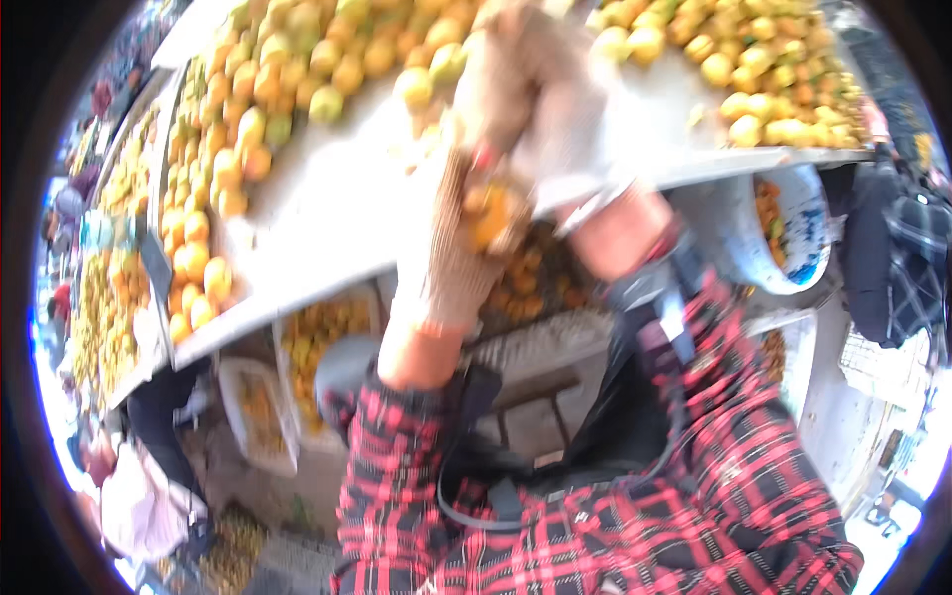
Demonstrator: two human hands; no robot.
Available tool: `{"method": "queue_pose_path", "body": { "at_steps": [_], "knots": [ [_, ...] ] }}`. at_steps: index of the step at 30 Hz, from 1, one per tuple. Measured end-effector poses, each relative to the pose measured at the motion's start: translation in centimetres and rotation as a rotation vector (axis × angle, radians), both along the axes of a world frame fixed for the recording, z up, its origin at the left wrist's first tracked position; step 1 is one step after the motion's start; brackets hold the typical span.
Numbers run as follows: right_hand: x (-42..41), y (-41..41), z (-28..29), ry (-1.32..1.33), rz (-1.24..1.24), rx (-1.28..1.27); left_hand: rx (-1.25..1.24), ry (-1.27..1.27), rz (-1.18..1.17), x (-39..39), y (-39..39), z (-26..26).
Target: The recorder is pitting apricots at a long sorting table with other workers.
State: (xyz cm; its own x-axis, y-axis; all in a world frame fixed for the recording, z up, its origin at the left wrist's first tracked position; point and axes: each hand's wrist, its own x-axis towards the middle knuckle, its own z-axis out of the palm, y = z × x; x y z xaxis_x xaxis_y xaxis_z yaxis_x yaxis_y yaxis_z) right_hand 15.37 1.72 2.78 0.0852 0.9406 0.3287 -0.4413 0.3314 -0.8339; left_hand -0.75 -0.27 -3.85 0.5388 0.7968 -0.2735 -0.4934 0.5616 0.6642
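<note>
My left hand (461,238), in a beige knit glove, holds an orange-yellow fruit (491,216) over the near edge of a white table. Just above it, blurred by motion, is my right hand (520,82), gloved too, with its wrist over the table; whether it grips anything does not show. A small red thing appears between the two hands. Beyond them a large heap of yellow and orange fruit (327,59) covers the table's far left, and another heap (766,74) lies at the right.
Below the table edge (297,294) stand fruit crates (327,349) and a white tub (253,416). A white bucket (803,230) with fruit is at right. Beside it is a person in dark checked clothing (915,260); another person in pink (145,498) is at lower left.
</note>
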Motion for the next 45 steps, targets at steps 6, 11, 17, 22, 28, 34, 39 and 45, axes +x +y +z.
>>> {"method": "queue_pose_path", "body": {
  "at_steps": [6,11,17,22,28,34,39,45],
  "knots": [
    [-0.2,-2.2,1.7,0.218,-0.008,-0.488,0.020,0.285,0.353,2.5,-0.1,4.2],
    [-0.2,-2.3,0.1,-0.673,0.156,-0.438,0.197,0.118,0.407,2.1,1.2,1.5],
    [-0.5,-0.8,-1.5,-0.966,-0.017,-0.187,0.256,0.049,0.379,3.0,2.0,3.2],
    [-0.9,-0.5,-1.8,-0.925,-0.069,-0.221,0.274,0.088,0.396,2.7,2.5,2.9],
    [-0.5,-0.5,-2.6,-0.972,-0.071,-0.253,0.313,0.076,0.382,2.9,2.0,3.3],
    [-0.7,-0.4,-2.7,-0.965,-0.074,-0.257,0.381,0.179,0.381,3.0,1.6,3.8],
    [-1.3,-0.3,-3.0,-0.922,-0.168,-0.259,0.471,0.333,0.372,3.2,1.9,4.2],
    [-1.8,-1.2,-2.1,-0.891,-0.191,-0.236,0.423,0.286,0.387,3.2,1.6,3.9]
  ]
}}
